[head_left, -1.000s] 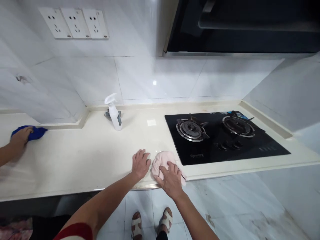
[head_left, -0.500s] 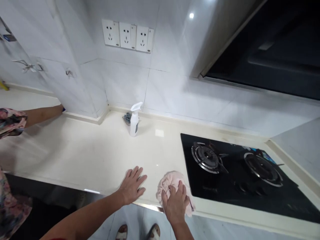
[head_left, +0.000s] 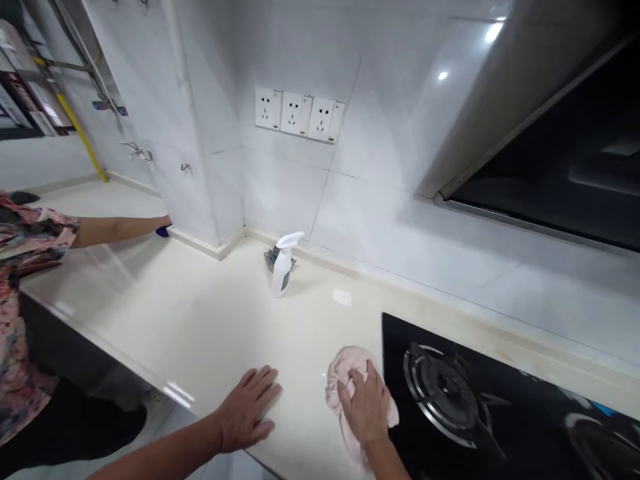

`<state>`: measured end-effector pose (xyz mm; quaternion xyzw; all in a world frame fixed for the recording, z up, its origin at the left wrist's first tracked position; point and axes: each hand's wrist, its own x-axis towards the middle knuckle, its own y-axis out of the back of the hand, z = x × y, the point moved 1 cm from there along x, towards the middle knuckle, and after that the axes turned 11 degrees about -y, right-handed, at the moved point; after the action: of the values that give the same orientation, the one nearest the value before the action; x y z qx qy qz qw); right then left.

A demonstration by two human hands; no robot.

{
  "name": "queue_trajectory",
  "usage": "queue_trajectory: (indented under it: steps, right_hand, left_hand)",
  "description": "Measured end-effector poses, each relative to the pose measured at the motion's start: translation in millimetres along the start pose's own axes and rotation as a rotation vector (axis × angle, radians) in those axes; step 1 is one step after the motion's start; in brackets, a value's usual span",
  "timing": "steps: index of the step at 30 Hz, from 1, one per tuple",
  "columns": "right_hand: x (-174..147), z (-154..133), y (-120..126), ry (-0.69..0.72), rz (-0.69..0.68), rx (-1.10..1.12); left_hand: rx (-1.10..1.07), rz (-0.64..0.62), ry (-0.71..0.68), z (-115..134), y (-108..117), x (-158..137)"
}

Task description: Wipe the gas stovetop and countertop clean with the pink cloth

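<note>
My left hand lies flat on the cream countertop, fingers stretched out and holding nothing. To its right, my right hand presses down on a crumpled pale pink cloth, fingers bent over it. The cloth rests on the counter right beside the left edge of a black gas stove; part of it is hidden under my hand. Farther back stands a white spray bottle, upright and apart from both hands. A grey crumpled thing lies behind the bottle, partly hidden by it.
At the left, another person's arm reaches along the counter to a blue thing by the wall corner. Wall sockets sit above the bottle. A dark range hood juts out over the stove with its round burner.
The view has turned left and come closer to the counter. My right hand and the pink cloth have slid back from the front edge, along the stove. My left hand stays flat.
</note>
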<state>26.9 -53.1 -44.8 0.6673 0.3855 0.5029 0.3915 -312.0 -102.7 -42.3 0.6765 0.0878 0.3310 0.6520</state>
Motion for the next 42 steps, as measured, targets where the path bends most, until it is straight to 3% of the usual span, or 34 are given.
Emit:
queue_trajectory:
  steps: [4, 8, 11, 14, 16, 18, 21, 23, 26, 30, 33, 36, 39, 42]
  right_hand:
    - [90.0, -10.0, -11.3, -0.112, -0.062, -0.005]
    - [140.4, -59.1, -15.9, -0.315, -0.157, 0.023]
    - [120.3, -115.3, -17.4, -0.15, -0.195, 0.07]
    - [58.6, -161.4, -17.0, 0.172, -0.246, 0.192]
    - [9.9, -173.3, -13.6, 0.345, -0.271, 0.284]
    - [-33.5, -165.5, -8.0, 0.443, -0.238, 0.352]
    - [-77.7, -120.6, -1.1, 0.502, -0.162, 0.379]
    - [-91.3, -77.1, -0.7, 0.517, -0.107, 0.356]
    - [-89.7, -12.4, -6.7, 0.581, 0.015, 0.273]
    - [-47.8, 37.4, -19.3, 0.55, 0.093, 0.166]
    - [11.7, 36.1, -24.8, 0.393, 0.029, 0.132]
    - [82.6, 7.8, -27.0, 0.124, -0.049, 0.067]
    - [139.3, -41.8, -29.1, -0.157, -0.201, 0.008]
    - [154.3, -106.2, -28.6, -0.199, -0.334, -0.016]
  left_hand:
    - [-0.005, 0.027, -0.019, 1.7, -0.1, -2.0]
    - [0.01, 0.056, -0.016, 4.5, 3.4, -1.3]
    - [0.046, 0.064, 0.017, 6.3, 4.8, -3.5]
    - [0.085, 0.085, 0.046, 6.6, 3.6, -7.7]
    - [0.088, 0.109, 0.075, 5.7, 3.6, -9.1]
    - [0.057, 0.108, 0.067, 4.7, 5.6, -7.7]
    - [-0.028, -0.01, -0.086, 5.5, 11.4, -1.3]
    - [-0.054, -0.083, -0.133, 7.1, 15.7, 3.3]
    - [-0.015, -0.073, 0.003, 9.5, 21.0, 7.9]
    - [0.002, -0.055, 0.069, 14.2, 23.6, 10.5]
    - [-0.021, -0.037, 0.075, 15.8, 23.2, 10.9]
    - [-0.051, 0.011, 0.101, 14.6, 19.4, 7.8]
    - [-0.03, 0.065, 0.104, 12.3, 10.4, 0.1]
    - [0.038, 0.101, 0.078, 10.4, -0.6, -8.8]
